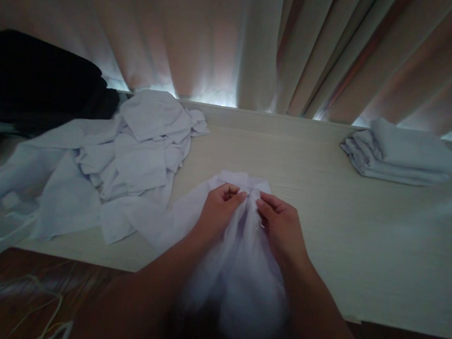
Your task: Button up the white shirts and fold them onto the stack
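Centrally, the person's left hand [220, 211] and right hand [281, 226] meet over a white cloth [237, 262], the fingers of each closed in a pinch on its upper edge; the cloth lies at the near edge of the pale tabletop [368, 242] and hangs down toward the person between the forearms, its lower part blurred. To the left, touching the cloth's outer corner, a loose heap of crumpled white cloths [125, 160] spreads across the tabletop. Beyond that heap, at far left, lies a dark bundle [31, 78]. At far right, well apart from both hands, sits a neat stack of folded cloths [402, 153]. Pleated curtains [312, 46] close the background.
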`<state>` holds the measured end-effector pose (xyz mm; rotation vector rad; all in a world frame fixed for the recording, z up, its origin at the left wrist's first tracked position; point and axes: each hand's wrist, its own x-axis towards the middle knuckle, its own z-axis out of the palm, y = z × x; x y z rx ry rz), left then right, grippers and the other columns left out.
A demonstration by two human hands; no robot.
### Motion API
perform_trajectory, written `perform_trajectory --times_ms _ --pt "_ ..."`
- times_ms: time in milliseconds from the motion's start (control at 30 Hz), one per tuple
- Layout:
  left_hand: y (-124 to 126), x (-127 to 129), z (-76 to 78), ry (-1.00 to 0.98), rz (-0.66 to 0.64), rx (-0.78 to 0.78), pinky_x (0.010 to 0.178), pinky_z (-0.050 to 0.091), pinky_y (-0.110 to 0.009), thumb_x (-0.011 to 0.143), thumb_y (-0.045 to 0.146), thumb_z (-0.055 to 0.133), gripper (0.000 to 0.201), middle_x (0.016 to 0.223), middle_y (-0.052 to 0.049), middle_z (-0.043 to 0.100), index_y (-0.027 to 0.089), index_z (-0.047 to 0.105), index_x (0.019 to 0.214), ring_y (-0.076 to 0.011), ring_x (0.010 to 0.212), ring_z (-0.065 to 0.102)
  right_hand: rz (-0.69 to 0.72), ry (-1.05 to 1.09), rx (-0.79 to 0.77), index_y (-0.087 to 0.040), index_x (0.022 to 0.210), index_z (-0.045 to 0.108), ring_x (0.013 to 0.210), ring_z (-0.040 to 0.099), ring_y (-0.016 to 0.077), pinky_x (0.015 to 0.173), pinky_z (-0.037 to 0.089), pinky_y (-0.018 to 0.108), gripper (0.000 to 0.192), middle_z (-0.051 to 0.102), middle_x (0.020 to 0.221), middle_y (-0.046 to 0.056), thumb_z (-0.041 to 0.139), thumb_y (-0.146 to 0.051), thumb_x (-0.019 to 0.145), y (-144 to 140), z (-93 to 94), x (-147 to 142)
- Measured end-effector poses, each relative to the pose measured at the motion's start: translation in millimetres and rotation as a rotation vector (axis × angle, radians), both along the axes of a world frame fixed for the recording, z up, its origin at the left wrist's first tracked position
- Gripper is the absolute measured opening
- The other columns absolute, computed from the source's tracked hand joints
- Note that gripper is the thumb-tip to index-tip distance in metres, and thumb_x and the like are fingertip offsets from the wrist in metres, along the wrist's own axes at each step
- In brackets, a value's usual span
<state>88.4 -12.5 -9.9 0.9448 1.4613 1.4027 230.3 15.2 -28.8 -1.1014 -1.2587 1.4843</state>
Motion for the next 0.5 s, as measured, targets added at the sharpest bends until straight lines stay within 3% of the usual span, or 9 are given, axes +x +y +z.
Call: perform_trajectory --times_ms 133,367,500 --pt "-2.4 -0.5 -2.7 -0.012 0.01 -0.026 0.063 0.044 -0.024 0.08 0.031 0.067 0.016 0.072 -0.001 0.067 0.015 0.069 0.075 -0.0137 0.068 0.057 0.062 0.071 -0.07 -0.02 0.115 0.074 0.068 0.064 0.0149 0.065 0.05 0.027 0.038 0.076 0.089 0.005 0.07 -0.038 0.082 -0.5 -2.2 2.5" --pt "-5.3 -0.7 -3.7 0.019 -0.036 -0.015 0.072 0.048 -0.027 0.082 0.036 0.065 0.023 0.083 -0.005 0.073 0.014 0.074 0.083 -0.0171 0.077 0.062 0.015 -0.024 0.068 -0.022 0.122 0.07 0.098 0.069 0.022 0.091 0.053 0.036 0.04 0.074 0.112 0.009 0.062 -0.04 0.087 -8.9 5.0 -1.5" --pt "-4.8 -2.9 -2.8 0.088 -0.023 -0.012 0.068 0.046 -0.026 0.08 0.032 0.066 0.018 0.074 -0.003 0.069 0.015 0.071 0.075 -0.0157 0.071 0.059 0.054 -0.028 -0.002 -0.021 0.115 0.074 0.089 0.07 0.022 0.084 0.053 0.035 0.035 0.077 0.102 0.007 0.063 -0.035 0.085 -9.3 4.3 1.3"
